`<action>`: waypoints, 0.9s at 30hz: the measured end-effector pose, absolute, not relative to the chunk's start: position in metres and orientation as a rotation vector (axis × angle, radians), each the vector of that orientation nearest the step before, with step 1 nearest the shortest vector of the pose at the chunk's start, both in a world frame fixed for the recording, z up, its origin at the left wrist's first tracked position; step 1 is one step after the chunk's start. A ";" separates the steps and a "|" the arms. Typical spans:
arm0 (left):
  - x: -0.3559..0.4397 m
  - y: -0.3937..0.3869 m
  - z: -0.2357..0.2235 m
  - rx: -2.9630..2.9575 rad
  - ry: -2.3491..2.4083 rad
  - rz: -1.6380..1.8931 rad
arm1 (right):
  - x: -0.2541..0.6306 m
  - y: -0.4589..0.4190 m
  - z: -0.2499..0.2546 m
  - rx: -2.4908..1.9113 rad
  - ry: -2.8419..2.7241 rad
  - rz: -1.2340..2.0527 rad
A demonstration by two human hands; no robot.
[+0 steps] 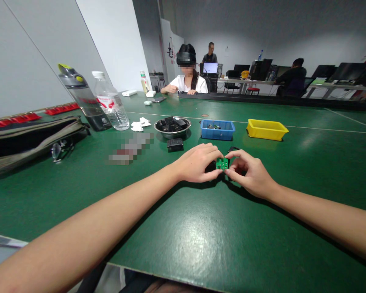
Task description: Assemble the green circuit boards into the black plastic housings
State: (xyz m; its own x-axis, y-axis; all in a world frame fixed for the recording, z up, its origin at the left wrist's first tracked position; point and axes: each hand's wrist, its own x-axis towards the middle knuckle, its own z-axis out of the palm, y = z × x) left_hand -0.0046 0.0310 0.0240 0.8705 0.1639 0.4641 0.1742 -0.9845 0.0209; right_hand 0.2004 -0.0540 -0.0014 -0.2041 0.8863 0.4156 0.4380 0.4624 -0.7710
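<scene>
A small green circuit board (222,163) is between my two hands above the table, beside a dark piece partly covered by my left fingers. My left hand (198,162) is closed, with its thumb and fingers around the dark piece and the board's left side. From the right, my right hand (251,171) pinches the board's right edge between thumb and fingertips. Just behind the right fingers shows a black plastic part (232,149), mostly hidden. A black box-shaped casing (175,145) lies on the table beyond my left hand.
Behind the hands stand a metal bowl (183,131) of black casings, a blue bin (218,133) with small parts and a yellow bin (266,132). Bottles (112,106), crumpled tissue (140,124) and a bag (33,140) are at left. A person (187,79) sits across the green table (177,228).
</scene>
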 end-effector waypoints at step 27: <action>-0.005 0.030 0.025 -3.024 -0.259 -0.829 | 0.201 -0.053 -0.002 -1.131 -1.803 0.642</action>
State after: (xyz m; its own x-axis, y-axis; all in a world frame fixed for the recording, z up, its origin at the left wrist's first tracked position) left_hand -0.0049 0.0302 0.0251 0.8475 0.1597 0.5063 0.1571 -0.9864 0.0480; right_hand 0.2005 -0.0534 -0.0017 -0.1912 0.8927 0.4082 0.4338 0.4499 -0.7806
